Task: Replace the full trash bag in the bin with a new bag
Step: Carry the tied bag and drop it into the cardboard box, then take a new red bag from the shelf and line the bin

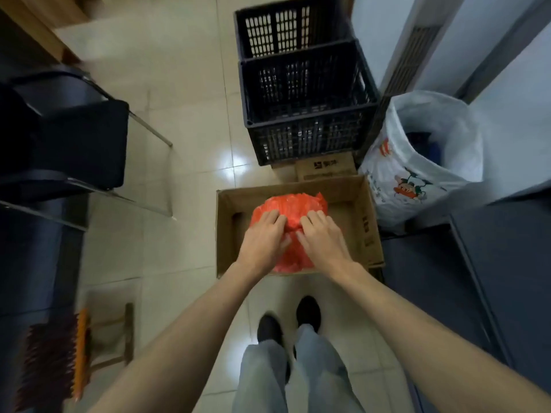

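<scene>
A crumpled red plastic bag [293,204] lies inside an open cardboard box [367,222] on the floor in front of my feet. Both my hands are on top of it, side by side. My left hand [264,236] covers its left half with bent fingers. My right hand [322,236] covers the right half, and the plastic bunches up between the two thumbs. To the right of the box stands the bin lined with a white printed trash bag [417,180], its mouth open and dark rubbish inside.
Two stacked black plastic crates [304,120] stand just behind the box on smaller cartons. A black chair [74,138] is at the left, a broom [80,353] at the lower left. A dark cabinet [477,263] lines the right side.
</scene>
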### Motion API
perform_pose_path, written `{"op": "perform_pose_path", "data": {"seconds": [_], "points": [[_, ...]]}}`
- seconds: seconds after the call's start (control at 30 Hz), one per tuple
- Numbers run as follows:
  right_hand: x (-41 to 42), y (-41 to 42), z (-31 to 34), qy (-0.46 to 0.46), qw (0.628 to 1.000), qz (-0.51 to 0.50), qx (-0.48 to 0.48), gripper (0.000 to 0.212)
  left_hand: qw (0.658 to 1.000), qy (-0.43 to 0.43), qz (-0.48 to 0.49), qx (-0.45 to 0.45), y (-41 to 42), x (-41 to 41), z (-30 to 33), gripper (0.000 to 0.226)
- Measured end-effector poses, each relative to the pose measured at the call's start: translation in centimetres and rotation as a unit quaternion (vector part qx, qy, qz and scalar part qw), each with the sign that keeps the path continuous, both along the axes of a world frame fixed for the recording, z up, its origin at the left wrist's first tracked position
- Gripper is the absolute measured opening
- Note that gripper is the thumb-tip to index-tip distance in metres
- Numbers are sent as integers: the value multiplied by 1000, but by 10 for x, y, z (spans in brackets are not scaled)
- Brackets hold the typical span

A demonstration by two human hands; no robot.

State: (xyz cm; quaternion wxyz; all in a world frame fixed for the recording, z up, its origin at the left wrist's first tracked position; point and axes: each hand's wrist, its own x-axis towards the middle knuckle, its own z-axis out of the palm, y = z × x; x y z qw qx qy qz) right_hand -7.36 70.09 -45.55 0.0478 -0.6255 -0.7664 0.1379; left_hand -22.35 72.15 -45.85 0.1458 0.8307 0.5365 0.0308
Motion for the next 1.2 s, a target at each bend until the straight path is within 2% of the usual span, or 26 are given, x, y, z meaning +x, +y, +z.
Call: {"op": "perform_pose_path", "data": {"seconds": [0.13, 0.4, 0.5, 0.63, 0.77, 0.87, 1.0, 1.2], "points": [[2, 33, -83, -39, 999, 12, -19, 20, 1000, 8, -19, -20, 33, -1, -86, 19], [7, 62, -245, -15, 999, 2, -34, 23, 998, 1, -54, -31, 67, 1, -245, 19], [6, 66, -279, -22, 999, -25, -41, 25, 998, 12, -42, -42, 69, -1, -282, 21], [-2, 65, -287, -27, 997, -53, -40, 27, 998, -13, 13, -57, 72, -6, -290, 29], [-8, 68, -255, -3, 997, -68, -24, 23, 998, -17, 21, -56, 80, -11, -256, 27], [-8, 76, -204, 5, 997, -82, 10, 17, 999, -18, -2, -30, 93, -13, -199, 24], [1, 95, -105, 1, 993, -101, 65, 14, 999, -27, -20, 18, 119, -9, -91, 22], [32, 141, 72, 24, 979, -150, 137, 22, 992, -60, -43, 99, 171, 19, 90, 25]]}}
